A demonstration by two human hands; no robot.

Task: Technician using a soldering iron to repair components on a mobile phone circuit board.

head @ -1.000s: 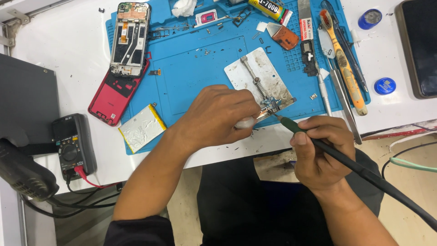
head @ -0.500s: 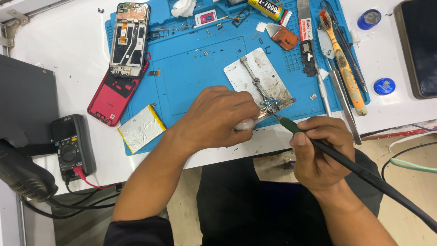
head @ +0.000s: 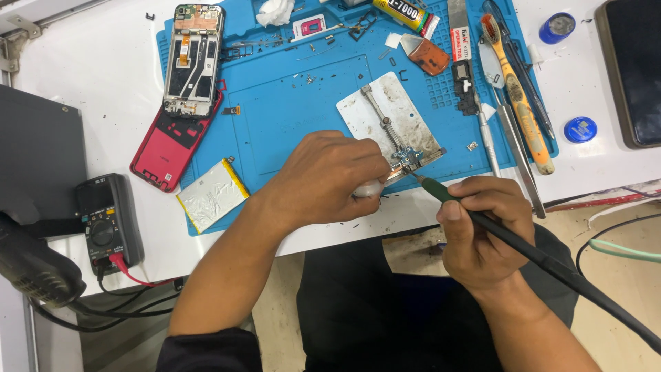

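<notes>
White worktop (head: 103, 89) takes up most of my view, with a big blue silicone mat (head: 289, 89) laid over the middle of it. On the mat's left edge I've got an opened phone frame (head: 194, 58) lying over a red back cover (head: 172, 148), and a silver battery pouch (head: 212, 194) sits just below those at the mat's corner. Off to the left there's a black multimeter (head: 109, 219) with a red lead plugged in. Near the mat's front edge is a metal board holder (head: 389, 124), and the small circuit board (head: 407, 158) is clamped at its lower end, right by the worktop edge. My left hand (head: 323, 179) rests there, grip curled shut around a small whitish thing I can't make out, fingers touching the holder. My right hand (head: 482, 231) is clenched around a soldering iron (head: 509, 238), black handle with a green collar, tip touching the circuit board. Right side of the mat has an orange toothbrush (head: 516, 93) and tweezers (head: 513, 148) lying side by side.
</notes>
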